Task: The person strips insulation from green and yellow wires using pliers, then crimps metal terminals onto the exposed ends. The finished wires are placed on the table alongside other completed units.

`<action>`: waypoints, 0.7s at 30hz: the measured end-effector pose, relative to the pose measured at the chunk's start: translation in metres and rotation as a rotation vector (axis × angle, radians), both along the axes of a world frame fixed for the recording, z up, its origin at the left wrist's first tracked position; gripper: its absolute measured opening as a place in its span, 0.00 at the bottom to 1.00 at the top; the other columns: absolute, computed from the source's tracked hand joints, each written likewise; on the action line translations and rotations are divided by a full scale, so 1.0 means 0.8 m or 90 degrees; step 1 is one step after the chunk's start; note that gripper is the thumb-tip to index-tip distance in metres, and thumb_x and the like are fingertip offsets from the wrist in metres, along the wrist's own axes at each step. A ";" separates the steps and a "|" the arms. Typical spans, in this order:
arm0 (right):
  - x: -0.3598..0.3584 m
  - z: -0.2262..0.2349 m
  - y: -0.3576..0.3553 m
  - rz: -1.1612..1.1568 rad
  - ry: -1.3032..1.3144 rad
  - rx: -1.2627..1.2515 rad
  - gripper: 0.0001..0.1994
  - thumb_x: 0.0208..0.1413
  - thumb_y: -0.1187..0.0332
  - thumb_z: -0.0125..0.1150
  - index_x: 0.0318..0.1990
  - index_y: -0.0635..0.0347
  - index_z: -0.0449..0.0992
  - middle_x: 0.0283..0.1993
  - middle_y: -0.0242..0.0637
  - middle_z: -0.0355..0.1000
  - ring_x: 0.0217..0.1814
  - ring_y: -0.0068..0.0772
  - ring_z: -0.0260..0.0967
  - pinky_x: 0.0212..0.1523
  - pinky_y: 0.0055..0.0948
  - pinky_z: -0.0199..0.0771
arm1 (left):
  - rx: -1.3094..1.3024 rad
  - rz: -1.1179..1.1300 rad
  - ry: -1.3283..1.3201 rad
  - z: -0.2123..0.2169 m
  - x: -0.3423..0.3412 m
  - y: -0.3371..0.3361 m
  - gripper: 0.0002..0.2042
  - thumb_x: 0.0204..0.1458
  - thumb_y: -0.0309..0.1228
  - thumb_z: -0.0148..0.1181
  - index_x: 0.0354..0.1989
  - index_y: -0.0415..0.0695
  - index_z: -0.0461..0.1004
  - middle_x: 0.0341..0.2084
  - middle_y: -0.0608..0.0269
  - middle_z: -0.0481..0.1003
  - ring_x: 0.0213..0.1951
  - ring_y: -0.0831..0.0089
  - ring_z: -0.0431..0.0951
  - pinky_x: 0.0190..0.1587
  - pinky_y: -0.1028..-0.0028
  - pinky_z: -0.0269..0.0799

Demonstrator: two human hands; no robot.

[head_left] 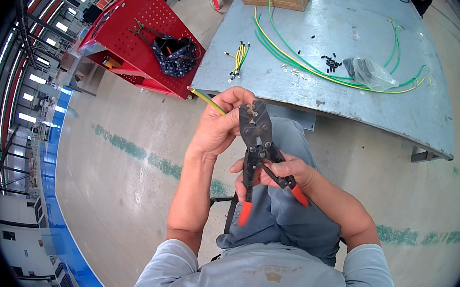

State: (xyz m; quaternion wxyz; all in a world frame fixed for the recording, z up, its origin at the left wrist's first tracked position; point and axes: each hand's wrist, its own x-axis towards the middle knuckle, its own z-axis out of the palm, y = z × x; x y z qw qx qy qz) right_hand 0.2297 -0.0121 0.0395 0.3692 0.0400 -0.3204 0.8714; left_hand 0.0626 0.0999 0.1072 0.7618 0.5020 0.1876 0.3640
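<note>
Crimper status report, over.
Right hand grips crimper by its orange-tipped handles. Left hand holds yellow-green wire at the crimper's head. Nothing in the way.

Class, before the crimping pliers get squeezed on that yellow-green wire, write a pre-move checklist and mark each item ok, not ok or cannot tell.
1. Left hand grips the yellow-green wire near its end: ok.
2. Right hand holds the crimping pliers by the orange-tipped handles: ok.
3. Handles spread, ready to squeeze: ok.
4. Wire end seated in the plier head: cannot tell, fingers hide it.
5. Terminal fitted on the wire: cannot tell.
6. Left fingertips away from the plier head: not ok, they rest right against it.
</note>
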 end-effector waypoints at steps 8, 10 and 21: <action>-0.001 0.000 -0.001 -0.030 -0.026 0.020 0.42 0.58 0.42 0.67 0.69 0.66 0.66 0.50 0.52 0.78 0.55 0.46 0.77 0.63 0.47 0.71 | -0.049 -0.005 -0.024 -0.014 -0.007 0.003 0.12 0.60 0.30 0.68 0.48 0.38 0.77 0.38 0.61 0.80 0.34 0.80 0.76 0.35 0.78 0.71; -0.002 -0.001 0.000 -0.031 -0.023 0.017 0.42 0.58 0.42 0.67 0.69 0.66 0.66 0.50 0.51 0.78 0.55 0.45 0.78 0.63 0.47 0.71 | -0.062 -0.003 -0.022 -0.015 -0.009 0.003 0.12 0.59 0.29 0.69 0.47 0.38 0.77 0.41 0.56 0.81 0.39 0.73 0.83 0.42 0.74 0.81; -0.005 -0.009 0.001 -0.051 -0.056 0.007 0.43 0.56 0.41 0.69 0.69 0.66 0.67 0.49 0.48 0.78 0.52 0.42 0.79 0.59 0.44 0.75 | -0.062 -0.010 -0.024 -0.015 -0.010 0.005 0.11 0.59 0.28 0.67 0.47 0.38 0.76 0.42 0.54 0.81 0.40 0.72 0.83 0.42 0.73 0.81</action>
